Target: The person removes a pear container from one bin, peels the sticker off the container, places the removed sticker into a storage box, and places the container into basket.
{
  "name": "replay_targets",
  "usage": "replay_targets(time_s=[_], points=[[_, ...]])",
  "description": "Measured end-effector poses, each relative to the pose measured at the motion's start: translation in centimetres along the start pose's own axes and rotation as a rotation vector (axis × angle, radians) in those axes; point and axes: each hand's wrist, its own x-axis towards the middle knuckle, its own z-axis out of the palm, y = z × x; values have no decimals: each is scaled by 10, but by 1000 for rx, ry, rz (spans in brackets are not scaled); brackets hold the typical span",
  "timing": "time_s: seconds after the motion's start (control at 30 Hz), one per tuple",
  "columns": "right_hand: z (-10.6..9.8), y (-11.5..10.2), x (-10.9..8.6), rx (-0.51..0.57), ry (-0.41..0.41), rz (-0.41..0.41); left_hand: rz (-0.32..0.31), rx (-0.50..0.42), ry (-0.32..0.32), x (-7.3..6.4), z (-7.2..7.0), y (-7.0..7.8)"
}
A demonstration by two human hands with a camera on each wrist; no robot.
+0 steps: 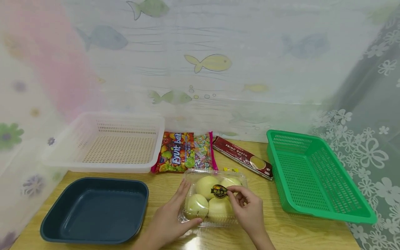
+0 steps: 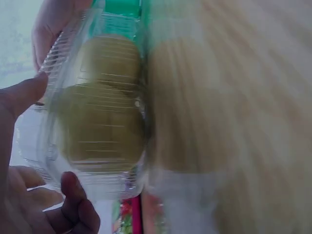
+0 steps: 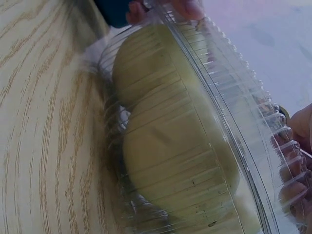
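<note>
A clear plastic clamshell box (image 1: 218, 223) stands on the wooden table in the head view, with several round pale yellow-green fruits (image 1: 197, 206) inside. On its lid is a black round sticker (image 1: 218, 191) with gold writing. My right hand (image 1: 251, 209) pinches the right edge of that sticker between thumb and forefinger. The left hand (image 1: 170, 216) holds the box at its left side, fingers along the side and thumb at the front. In the left wrist view, ribbed box walls (image 2: 105, 180) show the fruits through them. The right wrist view shows the fruits (image 3: 180, 151) close up.
Behind the box lie candy bags (image 1: 178, 152), a small yellow packet (image 1: 231, 169) and a dark red spaghetti box (image 1: 242, 157). A white basket (image 1: 122, 166) and a dark blue tray (image 1: 93, 208) stand to the left, a green basket (image 1: 325, 216) to the right. A patterned curtain (image 1: 206, 83) hangs behind.
</note>
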Motion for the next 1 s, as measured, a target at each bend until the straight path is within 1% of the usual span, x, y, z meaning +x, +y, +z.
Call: replay_targets(time_s=[0.13, 0.23, 0.3, 0.37, 0.43, 0.5, 0.57, 0.67, 0.73, 0.93, 1.0], points=[[0, -1, 0, -24, -1, 19, 11, -42, -6, 1, -9, 4], [0, -1, -1, -36, -1, 30, 10, -90, 10, 1, -21, 11], [-1, -1, -1, -37, 1, 30, -4, -78, 31, -1, -30, 17], [-1, -2, -1, -37, 2, 29, -32, -67, 38, -2, -40, 21], [0, -1, 0, -35, 4, 29, -55, -45, 47, -3, -50, 23], [0, -1, 0, -34, 3, 30, -62, -32, 66, -5, -60, 22], [0, -1, 0, -34, 4, 34, -45, -25, 96, -6, -70, 19], [0, -1, 0, -31, 2, 35, -9, 10, 170, -10, -82, 10], [0, -1, 0, -28, 1, 30, -6, 36, 206, -13, -90, 3], [0, -2, 0, -30, 8, -6, -78, 86, 257, -23, -116, -15], [0, -3, 1, -30, 3, -4, -98, 103, 274, -27, -123, -22]])
